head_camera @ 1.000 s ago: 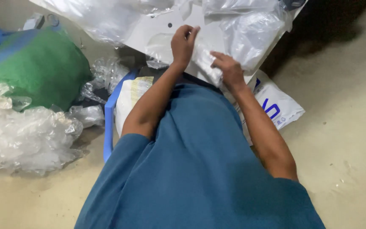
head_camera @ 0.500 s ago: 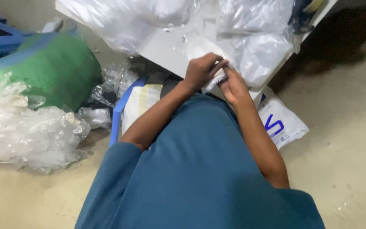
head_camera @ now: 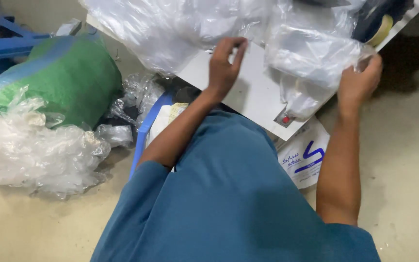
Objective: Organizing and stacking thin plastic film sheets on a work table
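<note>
Seemingly, from the head view, the work with the clear plastic was partway through. One clear plastic bag (head_camera: 311, 58) with something pale inside lay on the white board (head_camera: 253, 92), a larger heap of clear plastic (head_camera: 170, 29) sat at the board's far left, and a crumpled pile of plastic film (head_camera: 30, 150) lay on the floor beside a green sack (head_camera: 64, 77). Whether the bag was being filled, sealed or sorted could not be told.

The right hand (head_camera: 360, 82) was stretched forward, arm nearly straight, its fingers closed on the bag's right edge. The left hand (head_camera: 224, 68) was raised over the board with the elbow bent, fingers curled and loosely parted near the heap; whether it pinched anything small was unclear. A white printed bag (head_camera: 304, 160) lay on the floor under the board.
</note>
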